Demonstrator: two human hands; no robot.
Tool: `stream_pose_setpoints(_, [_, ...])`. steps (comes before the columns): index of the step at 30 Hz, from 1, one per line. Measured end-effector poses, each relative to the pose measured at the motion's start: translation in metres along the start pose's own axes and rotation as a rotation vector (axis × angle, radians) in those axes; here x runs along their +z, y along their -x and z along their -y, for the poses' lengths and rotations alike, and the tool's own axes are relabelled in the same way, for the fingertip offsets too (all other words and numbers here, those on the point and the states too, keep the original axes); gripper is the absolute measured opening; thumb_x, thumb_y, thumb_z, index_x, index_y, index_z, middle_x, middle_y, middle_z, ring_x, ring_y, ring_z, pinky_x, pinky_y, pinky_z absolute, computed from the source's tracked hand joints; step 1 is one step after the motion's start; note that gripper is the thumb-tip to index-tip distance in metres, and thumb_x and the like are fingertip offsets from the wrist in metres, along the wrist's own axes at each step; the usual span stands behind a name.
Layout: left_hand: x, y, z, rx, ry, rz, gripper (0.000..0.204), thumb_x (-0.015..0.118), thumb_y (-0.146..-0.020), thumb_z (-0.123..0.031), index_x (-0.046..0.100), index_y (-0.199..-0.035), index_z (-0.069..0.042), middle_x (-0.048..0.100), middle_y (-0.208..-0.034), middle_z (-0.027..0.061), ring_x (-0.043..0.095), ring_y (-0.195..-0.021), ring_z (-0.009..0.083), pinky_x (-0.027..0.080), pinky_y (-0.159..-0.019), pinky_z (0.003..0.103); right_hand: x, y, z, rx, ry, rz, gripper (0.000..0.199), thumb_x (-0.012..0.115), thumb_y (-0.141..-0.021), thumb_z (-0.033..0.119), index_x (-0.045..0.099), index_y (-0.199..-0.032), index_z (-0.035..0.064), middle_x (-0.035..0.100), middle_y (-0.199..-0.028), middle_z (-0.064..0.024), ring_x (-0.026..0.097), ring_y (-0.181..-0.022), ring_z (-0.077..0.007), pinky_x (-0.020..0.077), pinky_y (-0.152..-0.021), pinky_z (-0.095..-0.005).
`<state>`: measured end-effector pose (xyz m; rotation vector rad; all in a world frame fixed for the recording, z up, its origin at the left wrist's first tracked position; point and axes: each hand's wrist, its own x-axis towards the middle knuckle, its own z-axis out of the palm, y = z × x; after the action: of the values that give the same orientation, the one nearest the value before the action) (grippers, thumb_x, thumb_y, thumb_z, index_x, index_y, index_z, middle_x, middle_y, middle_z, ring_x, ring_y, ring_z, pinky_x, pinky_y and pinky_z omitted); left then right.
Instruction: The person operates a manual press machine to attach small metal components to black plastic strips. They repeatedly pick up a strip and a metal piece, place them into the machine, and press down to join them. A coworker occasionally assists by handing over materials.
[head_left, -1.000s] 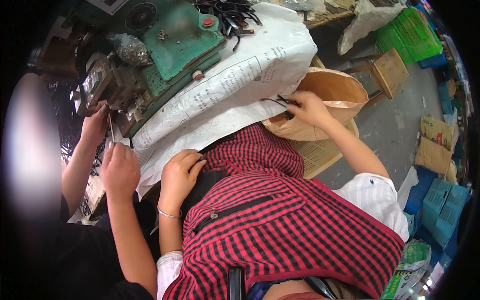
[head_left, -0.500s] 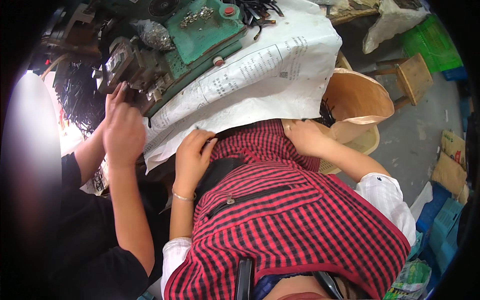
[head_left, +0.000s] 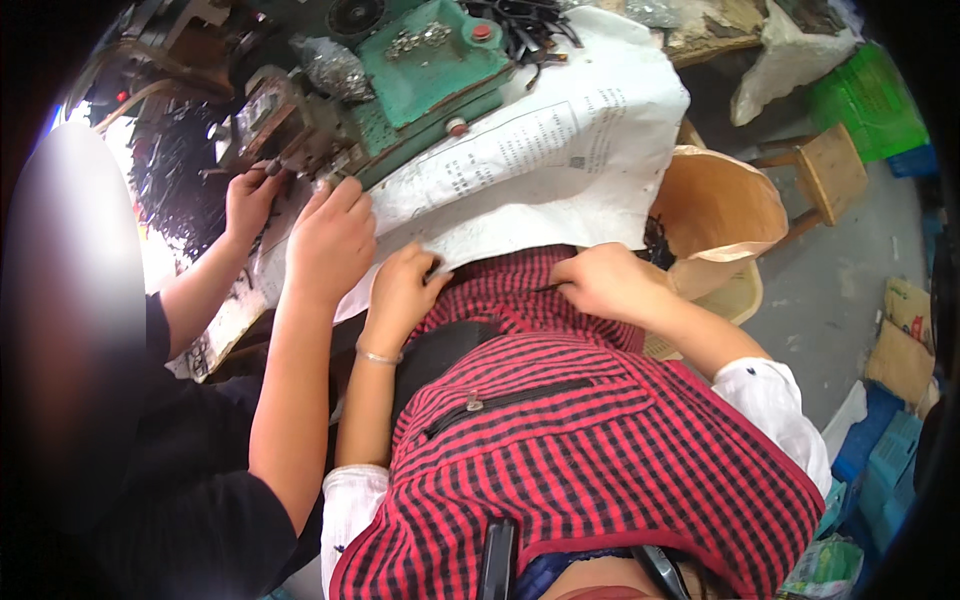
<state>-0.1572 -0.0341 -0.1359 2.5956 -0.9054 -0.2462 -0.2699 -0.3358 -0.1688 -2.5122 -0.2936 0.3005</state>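
My left hand (head_left: 403, 290), a bracelet on its wrist, is closed at the white sheet's near edge. A small dark piece (head_left: 434, 267) shows between its thumb and fingers; its kind is hard to make out. Over my lap, my right hand (head_left: 608, 282) pinches a thin black strip (head_left: 547, 289) that points left toward the other hand. The printed white sheet (head_left: 500, 205) hangs from the bench just beyond both hands. A red and black checked apron (head_left: 560, 420) covers my lap and body.
At left, a co-worker's two hands (head_left: 332, 235) work at a green machine (head_left: 430, 70) bearing small metal bits. Black strips (head_left: 185, 190) pile beside it. On my right stand a tan open bag (head_left: 730, 200), a yellowish basket (head_left: 740, 300), a wooden stool (head_left: 828, 175) and a green crate (head_left: 865, 100).
My right hand has come left from beside the bag to over my lap, and a thin black strip now shows in it. The co-worker's nearer hand has shifted right along the machine.
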Motion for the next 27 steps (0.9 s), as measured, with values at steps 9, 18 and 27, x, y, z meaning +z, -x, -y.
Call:
stream_pose_setpoints(9, [0.003,0.016,0.009,-0.009,0.191,0.031,0.023,0.084,-0.079,-0.006,0.076,-0.100,-0.003,0.067,-0.084,0.0119,0.067,-0.079,0.0284,0.052,-0.074,0.038,-0.005,0.054,-0.110,0.298,0.326,-0.168,0.025,0.071,-0.086,0.027,0.080,-0.103,0.0096,0.077,-0.093,-0.0176,0.074,-0.089,-0.0377,0.0573,-0.081,-0.0503])
stream_pose_setpoints(18, [0.007,0.014,0.002,0.004,0.130,0.031,0.019,0.080,-0.081,-0.007,0.077,-0.099,-0.004,0.068,-0.087,0.0124,0.069,-0.082,0.0313,0.054,-0.075,0.040,0.054,0.054,-0.058,0.144,0.265,0.450,0.030,0.058,-0.088,0.022,0.079,-0.106,0.0110,0.076,-0.092,-0.0185,0.075,-0.091,-0.0369,0.0575,-0.081,-0.0503])
stream_pose_setpoints(27, [0.007,0.011,-0.002,-0.024,0.140,0.051,0.019,0.081,-0.081,-0.008,0.077,-0.099,-0.003,0.069,-0.089,0.0131,0.068,-0.083,0.0322,0.054,-0.076,0.040,0.059,0.038,-0.060,0.150,0.433,0.425,0.020,0.064,-0.084,0.016,0.080,-0.092,0.0067,0.078,-0.095,-0.0160,0.076,-0.088,-0.0334,0.0587,-0.074,-0.0459])
